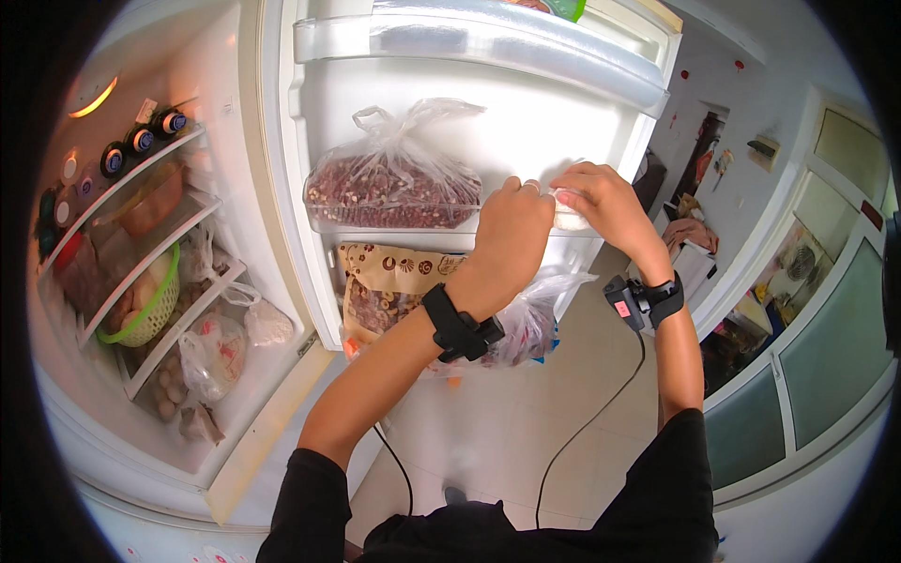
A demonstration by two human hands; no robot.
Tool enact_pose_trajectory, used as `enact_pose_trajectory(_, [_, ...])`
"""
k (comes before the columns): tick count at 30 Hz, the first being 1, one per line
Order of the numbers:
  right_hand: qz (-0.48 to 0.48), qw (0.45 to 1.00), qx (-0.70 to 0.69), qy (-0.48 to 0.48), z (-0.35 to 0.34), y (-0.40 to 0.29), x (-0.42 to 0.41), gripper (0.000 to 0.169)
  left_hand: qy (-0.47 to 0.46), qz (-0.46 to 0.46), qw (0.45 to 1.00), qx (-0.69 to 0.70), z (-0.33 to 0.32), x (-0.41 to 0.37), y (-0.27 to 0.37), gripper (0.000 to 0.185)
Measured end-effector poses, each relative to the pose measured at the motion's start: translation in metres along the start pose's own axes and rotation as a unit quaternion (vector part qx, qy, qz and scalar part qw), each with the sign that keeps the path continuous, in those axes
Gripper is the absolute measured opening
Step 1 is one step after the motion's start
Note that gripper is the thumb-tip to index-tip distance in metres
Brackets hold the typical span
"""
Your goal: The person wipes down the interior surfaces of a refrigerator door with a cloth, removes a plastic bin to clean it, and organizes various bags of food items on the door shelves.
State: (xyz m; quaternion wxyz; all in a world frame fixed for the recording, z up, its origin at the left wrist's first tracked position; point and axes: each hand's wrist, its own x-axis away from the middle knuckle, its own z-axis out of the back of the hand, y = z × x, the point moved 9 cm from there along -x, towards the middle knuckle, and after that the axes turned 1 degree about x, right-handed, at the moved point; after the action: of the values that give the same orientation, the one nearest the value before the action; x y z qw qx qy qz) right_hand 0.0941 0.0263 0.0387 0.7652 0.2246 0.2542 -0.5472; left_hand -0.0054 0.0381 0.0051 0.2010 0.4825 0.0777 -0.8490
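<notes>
Both of my hands are at the right end of the middle shelf of an open refrigerator door (pixel 535 91). My right hand (pixel 598 200) has its fingers on a small white bag (pixel 569 212), which sits behind the shelf's clear rim. My left hand (pixel 517 229) touches the same bag's left side with curled fingers; its fingertips are hidden, so its grip cannot be told. To the left on that shelf lies a knotted clear plastic bag of dark red beans or grains (pixel 394 186). A beige printed bag (pixel 394 288) and a clear plastic bag (pixel 524 317) stand on the shelf below.
The refrigerator's inside at left holds bottles (pixel 143 141), a green basket (pixel 151 302), eggs (pixel 169 387) and a knotted plastic bag (pixel 213 352). A clear door shelf (pixel 493 42) spans the top. Cables (pixel 598 415) hang from both wrist devices. A glass-panelled door (pixel 830 338) stands at right.
</notes>
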Motion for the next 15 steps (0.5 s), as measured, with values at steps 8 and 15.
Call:
enact_pose_trajectory(8, [-0.069, 0.988, -0.139, -0.024, 0.013, 0.009, 0.024, 0.023, -0.005, -0.02, 0.997, 0.069, 0.027, 0.015, 0.009, 0.006])
enact_pose_trajectory(15, [-0.139, 0.898, -0.26, 0.327, 0.061, 0.048, 0.101, 0.036, 0.098, 0.038, 0.985, 0.135, 0.117, 0.113, -0.019, 0.022])
